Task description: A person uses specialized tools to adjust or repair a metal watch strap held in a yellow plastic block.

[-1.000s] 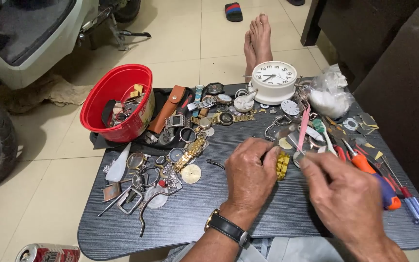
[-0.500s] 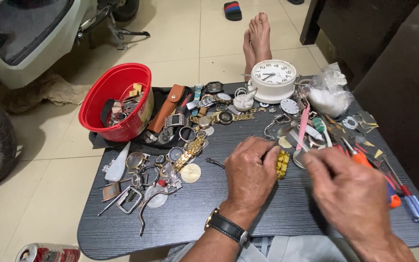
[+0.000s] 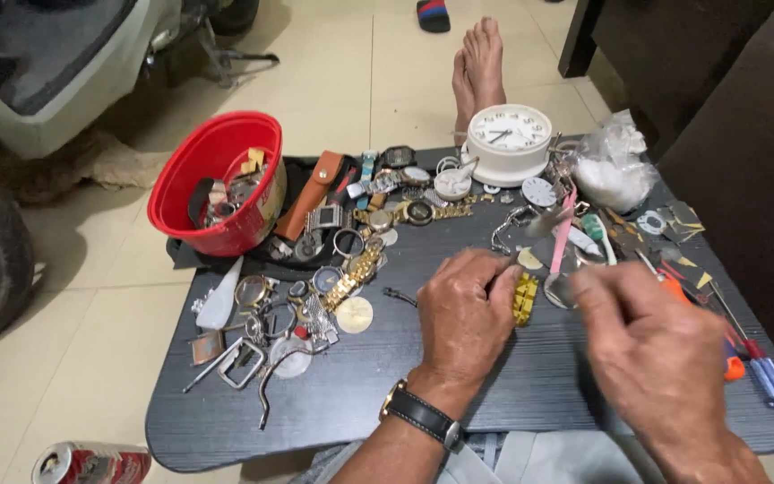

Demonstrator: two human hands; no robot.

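Gold watch band (image 3: 525, 298) lies on dark surface (image 3: 360, 394), near middle, partly under left hand (image 3: 468, 314). Left hand curled over band, fingers pressed down on one end. Black wristwatch on that wrist. Right hand (image 3: 651, 345) just beside band, blurry, fingers pinched together; cannot tell what they hold. White clock (image 3: 510, 142) behind band, at far edge. Red bowl (image 3: 217, 184) with small parts far left. Screwdrivers (image 3: 745, 358) at right edge. Loose watches and buckles scattered left of hands.
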